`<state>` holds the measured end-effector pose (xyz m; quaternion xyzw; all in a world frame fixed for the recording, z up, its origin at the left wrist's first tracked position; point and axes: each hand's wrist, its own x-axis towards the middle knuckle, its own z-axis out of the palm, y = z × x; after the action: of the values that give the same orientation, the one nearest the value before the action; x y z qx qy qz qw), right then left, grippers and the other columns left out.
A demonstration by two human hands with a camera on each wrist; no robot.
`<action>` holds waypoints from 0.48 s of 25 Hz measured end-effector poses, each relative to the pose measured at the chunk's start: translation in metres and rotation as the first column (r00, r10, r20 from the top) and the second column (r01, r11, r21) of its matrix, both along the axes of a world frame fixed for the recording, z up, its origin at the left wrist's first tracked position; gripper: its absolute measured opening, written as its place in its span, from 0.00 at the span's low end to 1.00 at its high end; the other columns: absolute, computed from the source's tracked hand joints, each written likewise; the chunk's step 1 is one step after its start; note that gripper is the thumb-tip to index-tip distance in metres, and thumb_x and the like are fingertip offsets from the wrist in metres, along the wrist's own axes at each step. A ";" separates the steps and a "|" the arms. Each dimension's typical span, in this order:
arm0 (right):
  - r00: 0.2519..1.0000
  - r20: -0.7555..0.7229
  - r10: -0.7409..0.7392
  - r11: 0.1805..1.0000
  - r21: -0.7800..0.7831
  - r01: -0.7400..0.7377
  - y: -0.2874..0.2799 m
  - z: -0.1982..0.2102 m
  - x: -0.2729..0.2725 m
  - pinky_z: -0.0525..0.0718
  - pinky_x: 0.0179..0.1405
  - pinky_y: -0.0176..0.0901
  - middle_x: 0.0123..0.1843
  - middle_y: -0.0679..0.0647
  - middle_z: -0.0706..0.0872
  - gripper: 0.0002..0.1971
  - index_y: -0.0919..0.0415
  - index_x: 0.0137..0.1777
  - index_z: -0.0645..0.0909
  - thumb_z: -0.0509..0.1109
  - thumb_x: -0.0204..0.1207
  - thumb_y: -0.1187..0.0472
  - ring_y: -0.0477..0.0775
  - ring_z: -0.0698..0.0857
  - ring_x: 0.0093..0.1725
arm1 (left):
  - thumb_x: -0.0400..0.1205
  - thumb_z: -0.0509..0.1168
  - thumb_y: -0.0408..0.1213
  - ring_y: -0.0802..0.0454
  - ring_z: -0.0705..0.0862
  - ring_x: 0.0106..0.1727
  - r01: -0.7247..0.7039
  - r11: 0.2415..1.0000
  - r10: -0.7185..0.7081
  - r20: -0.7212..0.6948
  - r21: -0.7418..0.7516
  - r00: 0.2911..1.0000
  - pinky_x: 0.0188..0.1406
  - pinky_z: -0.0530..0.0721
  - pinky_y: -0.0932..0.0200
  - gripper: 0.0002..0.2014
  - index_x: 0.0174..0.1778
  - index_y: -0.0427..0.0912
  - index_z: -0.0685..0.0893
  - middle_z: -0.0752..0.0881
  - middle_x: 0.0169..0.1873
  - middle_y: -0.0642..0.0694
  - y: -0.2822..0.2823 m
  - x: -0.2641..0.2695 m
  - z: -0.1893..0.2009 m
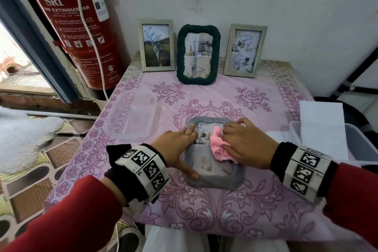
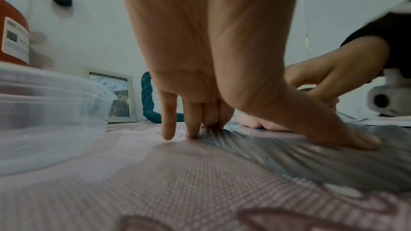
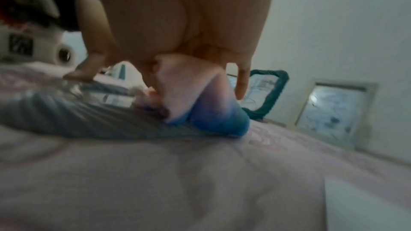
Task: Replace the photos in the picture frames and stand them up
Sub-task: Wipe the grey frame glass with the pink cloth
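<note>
The left hand (image 1: 177, 150) lay flat and spread on the left side of the grey frame (image 1: 214, 180), thumb stretched along the ribbed border toward the near edge of the tabletop and fingers (image 2: 191, 122) pressing down at the frame's far left corner. The right hand (image 1: 248, 145) bunched a soft pink cloth (image 1: 218, 147) under curled fingers, pressing it onto the glass over the photo (image 1: 204, 161); in the right wrist view the cloth (image 3: 184, 83) showed gathered in the palm, though that picture was blurred.

The grey frame lay face up at the middle of the tabletop, its rope-like moulding rounded at the corners. The tablecloth (image 1: 255, 200) was pale pink with purple floral scrolls and a fine woven grain. Along the far edge three frames stood upright: a pale wooden one (image 1: 156, 22), a dark green twisted one (image 1: 180, 57) and another pale wooden one (image 1: 227, 63), each photo scribbled in blue. A clear plastic container (image 1: 131, 116) sat near the left edge.
</note>
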<state>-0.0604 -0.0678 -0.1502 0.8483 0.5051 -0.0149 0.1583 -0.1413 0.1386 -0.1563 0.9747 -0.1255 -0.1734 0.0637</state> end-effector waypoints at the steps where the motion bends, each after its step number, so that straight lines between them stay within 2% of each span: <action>1: 0.999 -0.054 0.000 0.998 0.058 0.004 -0.001 -0.002 -0.003 0.62 0.68 0.49 0.61 0.48 0.78 0.18 0.53 0.62 0.74 0.47 0.84 0.49 0.51 0.73 0.64 | 0.64 0.73 0.64 0.44 0.67 0.77 -0.005 1.000 0.005 -0.001 -0.002 1.000 0.73 0.67 0.53 0.57 0.82 0.41 0.51 0.44 0.83 0.43 0.000 0.000 0.000; 3: 0.971 -0.238 -0.006 0.986 0.160 0.045 -0.007 -0.007 -0.019 0.61 0.70 0.47 0.64 0.46 0.78 0.18 0.50 0.67 0.74 0.50 0.83 0.49 0.47 0.73 0.64 | 0.64 0.73 0.64 0.44 0.67 0.77 -0.012 1.000 0.012 0.003 0.006 1.000 0.74 0.67 0.53 0.58 0.82 0.40 0.51 0.45 0.83 0.43 -0.001 -0.001 0.000; 5: 0.931 -0.362 0.041 0.968 0.245 0.053 -0.015 -0.011 -0.041 0.61 0.69 0.44 0.68 0.44 0.78 0.20 0.47 0.67 0.75 0.49 0.81 0.48 0.45 0.73 0.68 | 0.64 0.73 0.65 0.44 0.67 0.77 -0.007 1.000 0.007 0.006 0.024 1.000 0.73 0.67 0.52 0.58 0.82 0.40 0.51 0.44 0.83 0.42 -0.001 0.000 0.000; 7: 0.949 -0.297 0.105 0.960 0.280 -0.019 -0.028 -0.013 -0.055 0.66 0.67 0.40 0.67 0.43 0.81 0.19 0.45 0.63 0.79 0.50 0.80 0.50 0.43 0.77 0.68 | 0.64 0.72 0.65 0.44 0.68 0.76 -0.002 1.000 0.002 0.002 0.029 1.000 0.73 0.68 0.52 0.58 0.82 0.40 0.50 0.44 0.83 0.43 -0.001 0.000 0.001; 9: 0.985 -0.134 0.109 0.965 0.251 -0.073 -0.036 -0.008 -0.054 0.78 0.64 0.40 0.63 0.41 0.85 0.18 0.46 0.61 0.82 0.56 0.77 0.51 0.42 0.83 0.62 | 0.64 0.72 0.65 0.44 0.68 0.76 0.002 1.000 -0.002 0.001 0.024 1.000 0.73 0.68 0.52 0.58 0.82 0.41 0.50 0.44 0.83 0.43 0.000 0.000 0.001; 11: 0.993 -0.053 0.105 0.968 0.234 -0.090 -0.032 -0.003 -0.043 0.82 0.62 0.49 0.61 0.44 0.87 0.17 0.50 0.63 0.82 0.63 0.76 0.52 0.46 0.85 0.60 | 0.64 0.72 0.66 0.44 0.69 0.76 -0.001 1.000 0.000 0.006 0.016 1.000 0.72 0.69 0.52 0.58 0.82 0.41 0.50 0.44 0.83 0.43 0.001 0.000 0.000; 12: 0.995 -0.053 0.084 0.974 0.216 -0.070 -0.026 -0.002 -0.035 0.79 0.65 0.53 0.64 0.47 0.86 0.18 0.51 0.67 0.80 0.64 0.77 0.52 0.49 0.84 0.62 | 0.64 0.72 0.66 0.44 0.70 0.75 -0.003 1.000 0.003 0.007 0.014 1.000 0.72 0.69 0.53 0.59 0.82 0.41 0.50 0.44 0.83 0.43 0.001 0.000 -0.001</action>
<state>-0.0958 -0.0938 -0.1523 0.8393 0.5409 0.0197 0.0508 -0.1417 0.1397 -0.1570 0.9759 -0.1232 -0.1710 0.0570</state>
